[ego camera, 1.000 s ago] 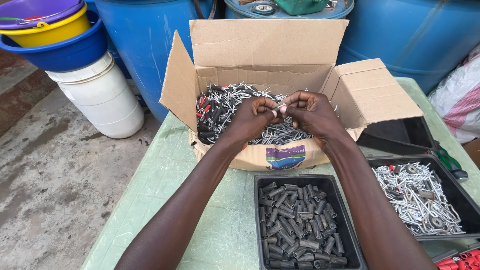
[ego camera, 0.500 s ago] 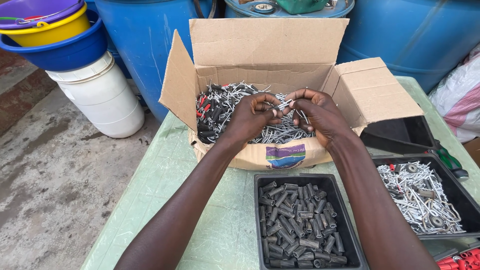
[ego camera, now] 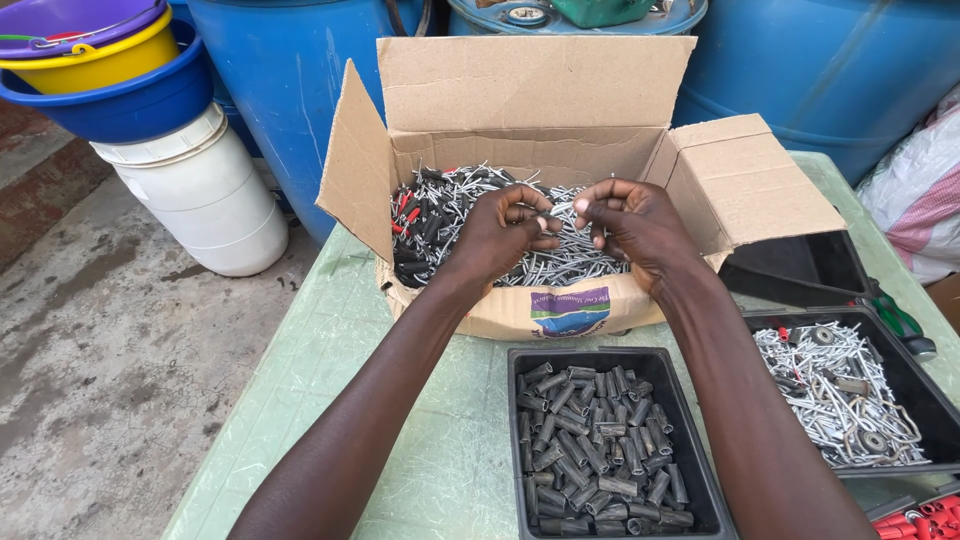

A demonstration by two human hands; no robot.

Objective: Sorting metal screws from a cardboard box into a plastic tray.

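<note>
Both hands work together over the open cardboard box (ego camera: 560,170), knuckles up and fingertips nearly meeting above the heap inside. The left hand (ego camera: 500,232) has its fingers (ego camera: 530,205) curled in, thumb and forefinger pinched tight on a small metal piece (ego camera: 560,212) drawn from the pile. The right hand (ego camera: 635,222) mirrors it, its fingers (ego camera: 600,195) bent and closed in a pinch on the other end of the same piece, so the two grips sit just beside each other with only the piece between them. What kind of piece it is cannot be told; it is mostly hidden by the fingertips.

Under the hands the box holds a tangle of silver wire pins (ego camera: 470,215), some with black and red sleeves toward the left wall. The box flaps stand up at the back and splay out left and right, closing in the hands on three sides; the near wall is low and the wrists cross over it.

On the green counter (ego camera: 330,400), just in front of the box, a black tray of dark short tubes (ego camera: 595,440) lies between the forearms. A second black tray of bare silver pins (ego camera: 840,385) sits to the right, touching or nearly touching the first, with an empty black bin (ego camera: 800,268) behind it. The counter's left part is bare up to its edge. Beyond it stand a white bucket (ego camera: 200,190), stacked coloured basins (ego camera: 100,70) and blue barrels (ego camera: 830,70).
</note>
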